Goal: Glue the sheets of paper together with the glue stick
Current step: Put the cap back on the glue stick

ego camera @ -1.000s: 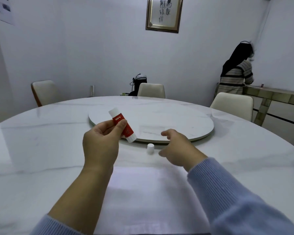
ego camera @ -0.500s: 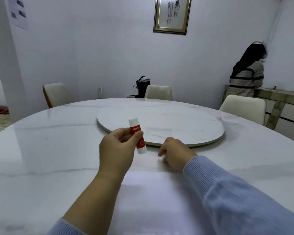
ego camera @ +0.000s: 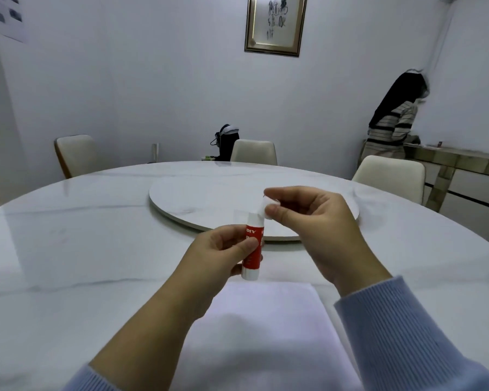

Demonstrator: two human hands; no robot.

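Note:
A red and white glue stick [ego camera: 252, 253] stands nearly upright in the air above the table, with my left hand [ego camera: 219, 259] gripping its lower body. Thumb and fingers of my right hand [ego camera: 318, 230] pinch the small white cap [ego camera: 268, 208] right at the stick's top end; whether the cap is fully seated I cannot tell. White sheets of paper [ego camera: 266, 334] lie flat on the table just below both hands, close to my body, partly covered by my forearms.
The round white marble table [ego camera: 68, 249] carries a raised turntable [ego camera: 198, 198] at its middle, just beyond my hands. Cream chairs [ego camera: 390, 176] stand around the far side. A person in a striped top [ego camera: 393, 122] stands at a sideboard at the back right.
My right hand picked the white cap up from the table and brought it to the top of the glue stick. My left hand turned the stick upright.

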